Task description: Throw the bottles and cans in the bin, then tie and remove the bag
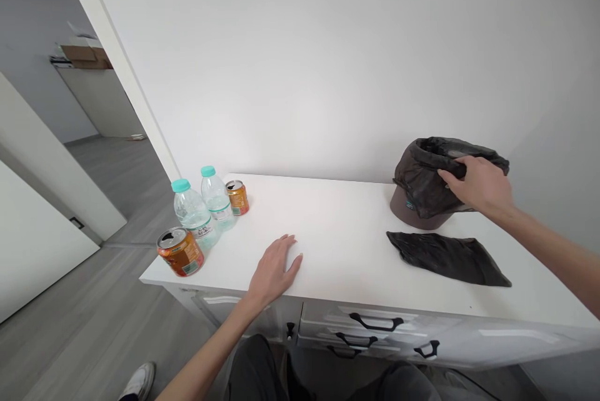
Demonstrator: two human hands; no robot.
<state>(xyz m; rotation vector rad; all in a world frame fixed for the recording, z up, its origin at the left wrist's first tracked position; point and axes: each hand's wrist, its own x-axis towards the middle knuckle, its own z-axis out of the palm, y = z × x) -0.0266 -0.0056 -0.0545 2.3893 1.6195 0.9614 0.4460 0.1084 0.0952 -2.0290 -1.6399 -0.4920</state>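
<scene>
My right hand (482, 183) grips the rim of a black plastic bag (419, 179) that lines a brown bin (403, 207) at the right of the cabinet top. The fingers reach over the bag's edge, so their tips are partly hidden inside. In front of the bin lies a folded black plastic bag (445, 257), flat on the surface. Palm down, my left hand (274, 268) rests near the front edge of the white cabinet top (337, 232). Its fingers are stretched out and nothing is in them.
At the left end stand two clear bottles with teal caps, the nearer bottle (190, 207) and the farther bottle (216, 198). Two orange cans flank them, a front can (182, 252) and a back can (237, 198). A wall (304, 76) rises behind; black-handled drawers (375, 321) are below.
</scene>
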